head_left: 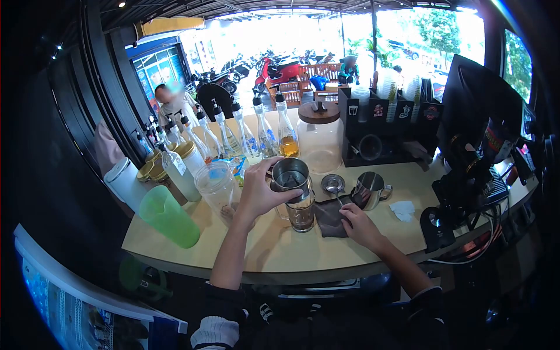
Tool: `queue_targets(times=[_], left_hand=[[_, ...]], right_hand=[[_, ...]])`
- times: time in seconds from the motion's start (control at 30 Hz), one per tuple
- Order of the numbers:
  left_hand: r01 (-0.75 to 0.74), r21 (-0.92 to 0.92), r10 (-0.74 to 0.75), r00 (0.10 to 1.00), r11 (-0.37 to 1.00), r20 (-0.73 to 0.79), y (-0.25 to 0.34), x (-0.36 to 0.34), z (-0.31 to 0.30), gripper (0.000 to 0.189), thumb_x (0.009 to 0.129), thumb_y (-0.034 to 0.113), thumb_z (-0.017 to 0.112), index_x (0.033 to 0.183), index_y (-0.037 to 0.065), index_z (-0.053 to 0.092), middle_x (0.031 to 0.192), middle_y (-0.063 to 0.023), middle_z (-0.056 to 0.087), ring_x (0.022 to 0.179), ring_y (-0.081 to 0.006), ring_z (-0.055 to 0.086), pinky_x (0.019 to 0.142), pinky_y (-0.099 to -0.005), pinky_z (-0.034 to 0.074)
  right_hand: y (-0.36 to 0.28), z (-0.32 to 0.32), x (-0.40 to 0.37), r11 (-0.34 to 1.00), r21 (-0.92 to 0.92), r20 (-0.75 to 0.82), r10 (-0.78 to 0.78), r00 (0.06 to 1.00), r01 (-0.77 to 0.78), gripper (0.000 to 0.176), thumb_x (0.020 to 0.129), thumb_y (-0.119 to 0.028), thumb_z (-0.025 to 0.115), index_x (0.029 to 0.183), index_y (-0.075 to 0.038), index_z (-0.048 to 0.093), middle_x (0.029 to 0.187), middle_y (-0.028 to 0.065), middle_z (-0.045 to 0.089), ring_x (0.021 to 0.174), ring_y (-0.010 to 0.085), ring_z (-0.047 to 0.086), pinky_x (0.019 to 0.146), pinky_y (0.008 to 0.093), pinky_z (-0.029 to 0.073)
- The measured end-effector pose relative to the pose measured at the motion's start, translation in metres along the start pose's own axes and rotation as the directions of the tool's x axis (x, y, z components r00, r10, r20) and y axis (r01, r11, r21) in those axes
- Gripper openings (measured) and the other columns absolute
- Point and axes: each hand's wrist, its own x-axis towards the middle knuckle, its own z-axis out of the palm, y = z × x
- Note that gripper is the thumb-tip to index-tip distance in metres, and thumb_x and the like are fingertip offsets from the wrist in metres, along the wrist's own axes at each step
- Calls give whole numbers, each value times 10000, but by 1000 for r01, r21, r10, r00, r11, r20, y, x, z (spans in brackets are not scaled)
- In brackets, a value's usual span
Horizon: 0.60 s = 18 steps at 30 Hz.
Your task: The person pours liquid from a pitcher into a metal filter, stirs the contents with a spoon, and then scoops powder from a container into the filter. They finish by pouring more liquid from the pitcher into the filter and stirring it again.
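My left hand [259,189] is wrapped round a shiny metal cup [290,173], thumb along its near side. The cup is right over a glass mug [301,217] on the counter and hides part of its rim. Between the fingers of my right hand [360,226] is the thin handle of a small round metal ladle [333,184]. Its bowl is farther back, and the hand is over the edge of a dark folded cloth [331,219]. Close to the right of the ladle stands a steel pitcher [370,190].
Left of my left arm are a clear plastic jar [217,185] and a green pitcher [169,217]. Several pump bottles [265,135] line the back, beside a wood-lidded glass jar [319,143] and a black cup holder [388,131]. A crumpled tissue [402,210] and black machine [484,151] are right.
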Motion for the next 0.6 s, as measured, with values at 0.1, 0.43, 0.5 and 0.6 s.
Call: queue_targets(times=[0.1,0.43,0.5,0.6], left_hand=[[8,-15,-8,1000,1000,8,1,1,-1,724,551,329,878,1129,-7,601,1051,-138,655,992,-235,631,908,-355,480],[-37,10,38,999,999,-40,-7,3,4,750,536,422,861,1115,15,611,1006,-146,665,933,-273,645,836,-374,512],[-36,-3,36,999,999,-41,-7,3,5,751,535,422,862,1115,16,612,1005,-146,666,934,-270,645,836,-372,511],[-32,-25,32,999,999,-32,-4,2,5,753,537,425,861,1117,14,612,1004,-147,666,934,-268,646,834,-370,513]], right_hand=[[1,1,-1,998,-60,-7,-31,999,31,227,803,-50,617,1010,43,614,1055,160,572,985,321,577,849,390,481],[-3,-1,-6,986,-163,-41,-47,998,40,193,795,-112,644,964,-19,637,1047,104,596,995,267,564,831,388,446],[-3,-2,-7,986,-160,-45,-51,998,44,195,795,-116,646,967,-24,637,1055,103,595,999,267,563,832,390,443],[-9,-6,-7,987,-155,-51,-48,998,40,197,791,-112,650,969,-28,633,1070,103,591,1000,269,562,832,392,441]])
